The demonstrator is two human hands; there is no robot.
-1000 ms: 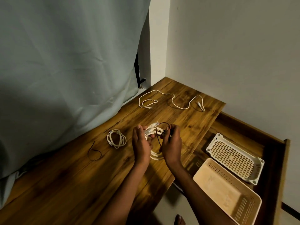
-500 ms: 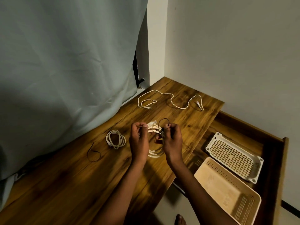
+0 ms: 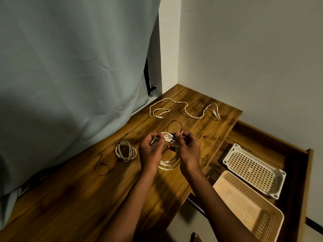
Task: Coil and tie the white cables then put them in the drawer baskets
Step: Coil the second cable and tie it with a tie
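Both hands are busy over the wooden surface (image 3: 201, 126), tying one coiled white cable (image 3: 170, 160). The left hand (image 3: 151, 152) has its fingers curled round the top of the coil and pinches the bundled loops together, while the right hand (image 3: 187, 148) pinches a thin black tie (image 3: 174, 124) that loops up above the fingers and crosses the coil near its top. The bottom of the coil hangs between the wrists, just over the surface. So the step in hand looks like the tying of this second cable: an already coiled cable (image 3: 125, 151) lies to the left, with a spare black tie (image 3: 102, 167) beside it, and a long loose cable (image 3: 183, 110) is still spread out near the far corner, uncoiled. The next move probably calls for drawing the tie snug round the loops without letting them spring apart, so the left hand's pinch has to hold. After that the bundle goes into the open drawer (image 3: 297, 154) at the right, where a white basket (image 3: 229, 155) and a beige basket (image 3: 218, 185) wait, both apparently without cables yet.
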